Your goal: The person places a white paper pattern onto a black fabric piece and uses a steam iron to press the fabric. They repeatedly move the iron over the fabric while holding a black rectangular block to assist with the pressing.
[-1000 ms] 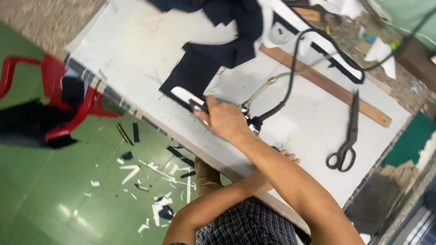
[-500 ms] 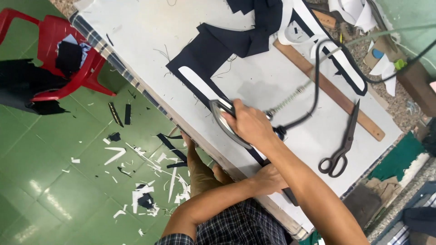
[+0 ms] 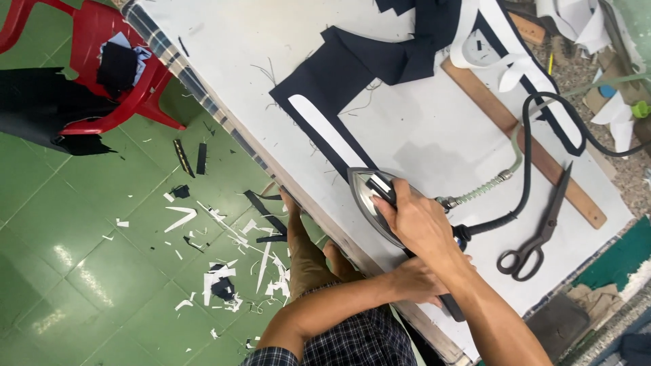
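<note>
The right hand (image 3: pixel 419 220) wraps its fingers tightly around the black handle of a silver steam iron (image 3: pixel 377 201), which sits on a dark navy fabric strip with a white band (image 3: pixel 325 132) near the white padded table's (image 3: pixel 434 142) front edge. The left hand (image 3: pixel 422 281) presses flat on the fabric, fingers together, just behind the iron. Black metal scissors (image 3: pixel 539 230) lie toward the table's right edge.

table (image 3: pixel 413 135) – white top | on it: dark cloth (image 3: pixel 352 64), iron (image 3: pixel 373 203), scissors (image 3: pixel 539 230), wood ruler (image 3: pixel 522 139)
</note>
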